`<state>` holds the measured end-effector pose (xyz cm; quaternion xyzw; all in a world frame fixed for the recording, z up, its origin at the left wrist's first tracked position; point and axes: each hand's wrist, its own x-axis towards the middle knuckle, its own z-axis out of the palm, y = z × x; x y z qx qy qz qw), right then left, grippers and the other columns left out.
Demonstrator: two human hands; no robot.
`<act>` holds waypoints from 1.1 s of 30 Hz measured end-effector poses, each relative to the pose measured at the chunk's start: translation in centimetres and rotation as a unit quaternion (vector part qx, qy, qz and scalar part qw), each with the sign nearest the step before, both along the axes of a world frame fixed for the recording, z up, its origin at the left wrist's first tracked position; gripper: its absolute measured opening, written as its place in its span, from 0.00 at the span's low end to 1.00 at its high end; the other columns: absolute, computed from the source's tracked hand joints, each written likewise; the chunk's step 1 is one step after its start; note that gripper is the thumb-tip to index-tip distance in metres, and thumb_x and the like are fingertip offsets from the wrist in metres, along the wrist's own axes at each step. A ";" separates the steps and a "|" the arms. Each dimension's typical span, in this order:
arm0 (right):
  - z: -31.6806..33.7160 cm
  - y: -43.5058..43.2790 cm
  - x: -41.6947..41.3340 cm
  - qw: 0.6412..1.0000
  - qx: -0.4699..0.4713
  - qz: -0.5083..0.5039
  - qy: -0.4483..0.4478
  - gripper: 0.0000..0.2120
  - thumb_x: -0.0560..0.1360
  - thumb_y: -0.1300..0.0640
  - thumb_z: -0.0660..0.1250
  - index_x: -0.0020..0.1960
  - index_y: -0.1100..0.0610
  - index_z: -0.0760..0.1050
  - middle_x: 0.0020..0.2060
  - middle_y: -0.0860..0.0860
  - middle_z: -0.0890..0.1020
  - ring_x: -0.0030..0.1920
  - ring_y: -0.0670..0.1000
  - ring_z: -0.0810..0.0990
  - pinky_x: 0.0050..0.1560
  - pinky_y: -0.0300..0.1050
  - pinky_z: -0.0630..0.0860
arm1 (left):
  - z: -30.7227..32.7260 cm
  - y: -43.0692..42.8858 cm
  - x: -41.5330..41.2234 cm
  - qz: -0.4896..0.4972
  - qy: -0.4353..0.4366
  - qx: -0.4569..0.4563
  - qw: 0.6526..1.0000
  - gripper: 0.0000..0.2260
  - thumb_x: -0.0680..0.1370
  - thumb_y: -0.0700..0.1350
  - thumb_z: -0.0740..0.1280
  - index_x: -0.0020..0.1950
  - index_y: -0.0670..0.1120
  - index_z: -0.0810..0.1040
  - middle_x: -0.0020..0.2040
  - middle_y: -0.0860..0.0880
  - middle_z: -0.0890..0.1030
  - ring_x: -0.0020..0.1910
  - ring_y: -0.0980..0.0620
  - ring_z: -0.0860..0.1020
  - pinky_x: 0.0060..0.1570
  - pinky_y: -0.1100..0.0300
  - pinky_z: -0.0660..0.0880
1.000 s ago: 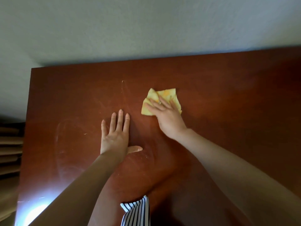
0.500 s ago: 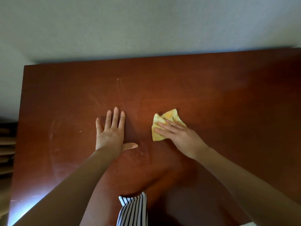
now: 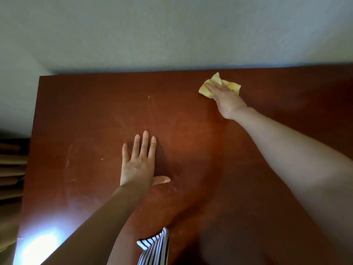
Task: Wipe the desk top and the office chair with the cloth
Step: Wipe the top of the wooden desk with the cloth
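A reddish-brown wooden desk top (image 3: 191, 121) fills the view, marked with faint smears and streaks. A crumpled yellow cloth (image 3: 232, 85) lies near the desk's far edge, right of centre. My right hand (image 3: 226, 100) presses flat on the cloth with straight fingers, arm stretched far out. My left hand (image 3: 140, 163) rests flat on the desk near the middle, fingers straight and thumb spread out to the right. The office chair is out of view.
A grey-white wall (image 3: 172, 31) rises right behind the desk's far edge. Brown slatted shapes (image 3: 11, 169) show past the desk's left edge. A striped piece of clothing (image 3: 154, 247) hangs at the bottom centre. Bright glare (image 3: 38, 243) lies on the near left corner.
My right hand has swept the cloth from beside my left hand away to the far edge and to the right. My left hand has stayed flat in place.
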<state>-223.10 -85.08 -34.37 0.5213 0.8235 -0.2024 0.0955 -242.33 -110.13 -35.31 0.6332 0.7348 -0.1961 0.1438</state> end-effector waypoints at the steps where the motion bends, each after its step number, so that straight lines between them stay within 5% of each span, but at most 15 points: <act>1: 0.0 1.0 -0.6 1.000 0.004 -0.008 0.002 0.25 0.82 0.62 0.50 0.77 0.48 0.51 0.77 0.49 0.51 0.76 0.56 0.49 0.74 0.55 0.55 | 0.0 0.0 0.0 -0.001 0.000 0.001 1.000 0.53 0.66 0.77 0.51 0.68 0.44 0.23 0.75 0.44 0.31 0.76 0.44 0.36 0.73 0.42 0.41; 7: -1.1 1.3 -5.5 0.985 0.059 -0.161 0.023 0.29 0.79 0.65 0.53 0.76 0.46 0.55 0.76 0.47 0.54 0.76 0.58 0.48 0.72 0.64 0.50 | 0.1 0.2 0.0 0.001 -0.002 -0.001 1.000 0.53 0.66 0.76 0.51 0.68 0.44 0.23 0.75 0.43 0.31 0.76 0.43 0.36 0.72 0.41 0.41; 12: -1.8 -3.9 -5.2 0.993 0.091 -0.049 0.054 0.26 0.81 0.61 0.53 0.76 0.45 0.55 0.76 0.46 0.56 0.76 0.56 0.49 0.73 0.63 0.46 | 0.3 0.4 0.1 -0.002 0.005 -0.009 1.000 0.53 0.66 0.76 0.52 0.68 0.43 0.24 0.76 0.43 0.32 0.76 0.43 0.37 0.72 0.40 0.42; 15: -1.8 -8.3 -3.0 0.992 0.103 0.030 0.072 0.24 0.81 0.59 0.55 0.75 0.46 0.58 0.75 0.47 0.61 0.75 0.57 0.56 0.72 0.59 0.56 | 0.3 0.4 0.0 0.004 0.004 -0.017 1.000 0.53 0.66 0.76 0.53 0.68 0.44 0.24 0.76 0.43 0.32 0.76 0.43 0.37 0.72 0.41 0.41; 18: -1.7 -13.5 -1.0 0.985 0.121 0.047 0.110 0.24 0.79 0.60 0.61 0.73 0.48 0.64 0.70 0.49 0.70 0.62 0.58 0.70 0.63 0.56 0.69 | 0.4 0.5 0.1 0.005 0.010 -0.022 1.000 0.54 0.66 0.76 0.53 0.68 0.44 0.24 0.76 0.43 0.32 0.76 0.43 0.37 0.72 0.41 0.41; 22: -1.5 -19.3 1.1 0.983 0.127 0.047 0.127 0.24 0.75 0.59 0.66 0.70 0.48 0.70 0.62 0.48 0.77 0.51 0.54 0.74 0.54 0.55 0.75 | 0.3 0.5 0.1 0.011 0.010 -0.028 0.999 0.55 0.66 0.76 0.54 0.72 0.44 0.27 0.76 0.44 0.33 0.76 0.44 0.38 0.72 0.40 0.41; 27: -1.2 -22.3 3.6 0.986 0.129 0.075 0.071 0.26 0.74 0.56 0.69 0.70 0.47 0.69 0.66 0.47 0.75 0.63 0.55 0.75 0.64 0.54 0.71 | 0.2 0.6 0.1 0.007 0.017 -0.023 1.000 0.55 0.65 0.77 0.53 0.73 0.44 0.28 0.76 0.43 0.33 0.76 0.44 0.38 0.72 0.40 0.42; 33: -0.8 -16.2 2.6 0.991 0.087 -0.054 0.084 0.22 0.81 0.55 0.56 0.74 0.48 0.61 0.73 0.49 0.65 0.74 0.56 0.59 0.71 0.58 0.61 | 0.0 0.5 0.2 0.006 0.015 -0.014 1.000 0.54 0.65 0.77 0.52 0.70 0.44 0.25 0.76 0.43 0.32 0.76 0.44 0.38 0.72 0.40 0.42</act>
